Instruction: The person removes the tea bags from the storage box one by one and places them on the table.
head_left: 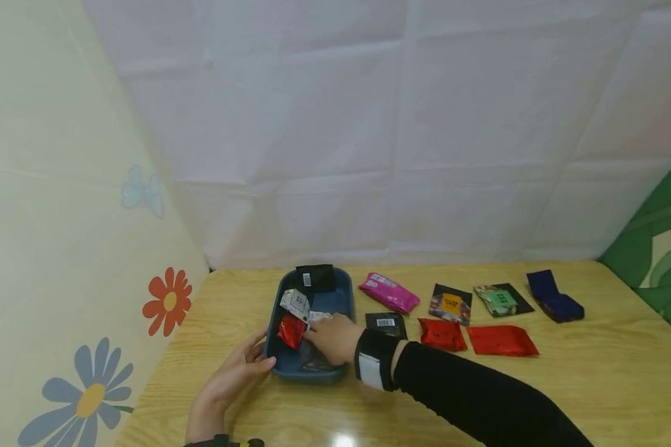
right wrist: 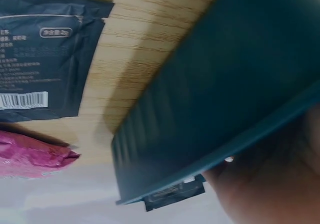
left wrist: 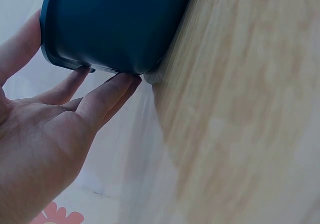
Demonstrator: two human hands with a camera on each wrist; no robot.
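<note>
Left hand: fingers straight, bracing smooth blue plastic tray wall.
Right hand: reaching inside; grip indiscernible, beside glossy red packet.

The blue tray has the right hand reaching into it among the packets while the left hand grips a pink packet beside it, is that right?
Not quite. The left hand holds no pink packet; its fingers rest against the blue tray, as the left wrist view shows. The right hand does reach into it.
</note>
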